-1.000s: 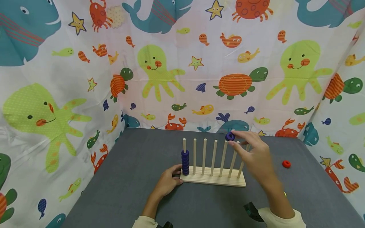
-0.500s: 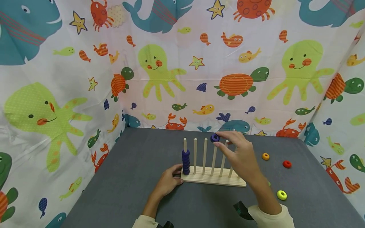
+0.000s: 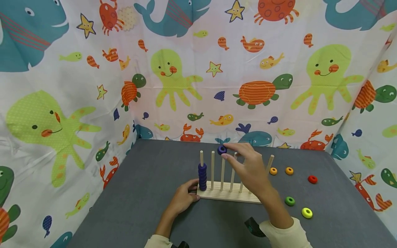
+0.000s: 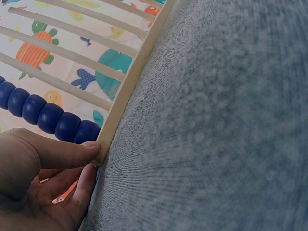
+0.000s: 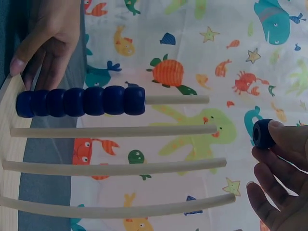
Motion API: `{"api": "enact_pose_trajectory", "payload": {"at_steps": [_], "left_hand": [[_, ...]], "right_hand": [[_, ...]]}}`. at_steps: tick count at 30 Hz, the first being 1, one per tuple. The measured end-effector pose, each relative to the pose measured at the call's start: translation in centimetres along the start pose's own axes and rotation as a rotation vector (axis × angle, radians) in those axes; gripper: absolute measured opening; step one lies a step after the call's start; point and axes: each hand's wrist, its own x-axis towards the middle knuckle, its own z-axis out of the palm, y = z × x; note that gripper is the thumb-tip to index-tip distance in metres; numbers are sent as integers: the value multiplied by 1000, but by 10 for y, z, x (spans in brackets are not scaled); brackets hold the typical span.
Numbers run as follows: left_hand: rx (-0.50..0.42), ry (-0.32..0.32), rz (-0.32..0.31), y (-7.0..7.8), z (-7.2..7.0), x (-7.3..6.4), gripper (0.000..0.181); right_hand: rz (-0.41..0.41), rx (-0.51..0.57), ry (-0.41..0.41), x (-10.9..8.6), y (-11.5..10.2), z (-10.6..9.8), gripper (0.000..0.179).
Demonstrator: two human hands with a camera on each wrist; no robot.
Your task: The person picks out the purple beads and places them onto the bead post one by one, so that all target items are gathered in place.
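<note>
A wooden peg rack (image 3: 223, 195) with a row of upright pegs stands on the grey table. Its leftmost peg carries a stack of several dark blue beads (image 3: 202, 177), and bare wood shows above them. My left hand (image 3: 182, 197) grips the left end of the base, thumb in front, as the left wrist view shows up close. Between thumb and fingertips my right hand (image 3: 249, 168) pinches one dark blue bead (image 5: 263, 134), its hole visible. In the right wrist view this bead hangs beyond the peg tips, apart from them. The forearm hides the base's right end.
Right of the rack lie two orange beads (image 3: 289, 171), a red bead (image 3: 312, 179), a green bead (image 3: 289, 201) and a yellow bead (image 3: 307, 213). A sea-animal printed curtain (image 3: 186, 69) stands behind and beside the table (image 3: 149, 165).
My right hand has moved left above the pegs with the blue bead, uncovering the loose orange, green and yellow beads. My left hand has stayed at the base.
</note>
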Motion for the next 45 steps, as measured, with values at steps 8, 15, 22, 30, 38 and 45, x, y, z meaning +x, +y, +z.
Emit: {"api": "enact_pose_trajectory", "payload": {"at_steps": [8,15,22,30,38,45], "left_hand": [[-9,2,8,0,-1,0,65],[-19,0,18,1,0,-1,66],[-37,-5,4,2,0,0,67],[-50,-7,5,3,-1,-1,66],[-32,1,15,3,-2,-1,65],[-20,6,19,2,-2,0,64]], "right_hand": [[-3,44,-61,5,-5,14,38],[-8,50,-75,9,-9,27,37],[11,25,-81,12,-9,40,35],[36,35,-108,16,-9,51,35],[57,49,-97,18,-9,57,37],[79,50,-109,17,-7,60,36]]}}
